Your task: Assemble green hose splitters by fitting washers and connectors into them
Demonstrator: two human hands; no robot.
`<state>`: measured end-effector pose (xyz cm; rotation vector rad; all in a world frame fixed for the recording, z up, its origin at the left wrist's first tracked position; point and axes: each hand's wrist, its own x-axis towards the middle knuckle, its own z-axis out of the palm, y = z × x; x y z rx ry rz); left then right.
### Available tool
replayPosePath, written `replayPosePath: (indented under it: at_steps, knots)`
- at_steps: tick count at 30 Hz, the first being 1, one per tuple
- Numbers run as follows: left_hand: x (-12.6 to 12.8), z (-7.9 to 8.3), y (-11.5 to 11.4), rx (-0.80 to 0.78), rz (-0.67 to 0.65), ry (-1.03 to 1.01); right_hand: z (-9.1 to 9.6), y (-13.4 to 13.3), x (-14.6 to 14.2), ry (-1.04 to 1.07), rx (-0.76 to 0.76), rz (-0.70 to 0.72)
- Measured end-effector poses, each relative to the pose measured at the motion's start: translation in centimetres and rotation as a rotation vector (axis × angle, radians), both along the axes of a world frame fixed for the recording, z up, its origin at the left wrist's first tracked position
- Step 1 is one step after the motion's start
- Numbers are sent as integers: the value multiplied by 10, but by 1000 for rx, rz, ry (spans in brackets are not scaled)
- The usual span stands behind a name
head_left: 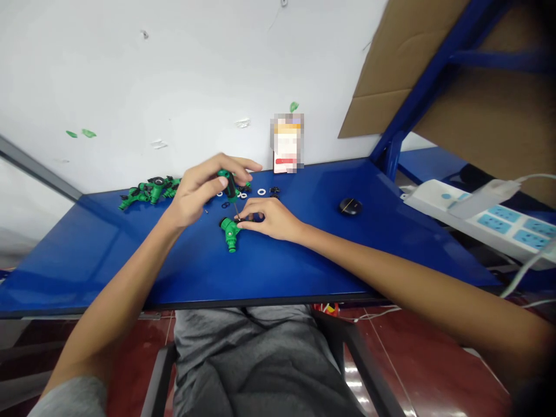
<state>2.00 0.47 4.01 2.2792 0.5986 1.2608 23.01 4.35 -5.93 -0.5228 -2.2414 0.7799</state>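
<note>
My left hand (197, 188) is closed on the green and black handle of a screwdriver (228, 184), its outer fingers stretched away to the right. The thin shaft points down at a green hose connector (230, 233) with branching ends, lying on the blue table (278, 266). My right hand (271, 219) pinches the connector's right-hand branch by the screwdriver's tip. Whether the tip sits in a screw is too small to tell. Just behind the hands lie a white ring washer (261, 191), black rings (226, 205) and small black parts (274, 190).
More green connectors (152, 190) are piled at the table's back left. A round black case (350, 207) lies to the right. A phone-like object (287, 145), pixelated, leans on the wall. A white power strip (482, 217) with a plug and cables is at the far right.
</note>
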Motion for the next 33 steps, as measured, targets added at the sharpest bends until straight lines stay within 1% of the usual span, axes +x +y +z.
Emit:
replayPosePath:
  at_steps: [4,6,11,16,19,21,23,25,29,30,33]
  knots:
    - [3,1,-2,121,97,43,0,1,0,1,-4,-12]
    - [4,0,-2,142,133,32,-1,1,0,8,1,-7]
    - [-2,-1,1,100,72,-3,-1,1,0,22,20,6]
    - [-9,2,1,167,141,1,-1,2,0,20,25,4]
    - [-9,4,-3,110,95,39,-2,2,-1,15,21,-2]
    - [-7,5,-5,123,82,64,-2,2,-1,10,19,-1]
    - [-5,5,-6,180,123,66,-2,2,-1,5,15,0]
    - [-4,4,-6,192,158,63,-2,2,0,2,11,1]
    - [-2,2,-7,135,118,90,-1,2,0,5,15,4]
    - [-1,2,-7,156,128,98,0,1,0,3,16,3]
    - [1,2,-9,244,220,112,-1,1,0,-2,10,-5]
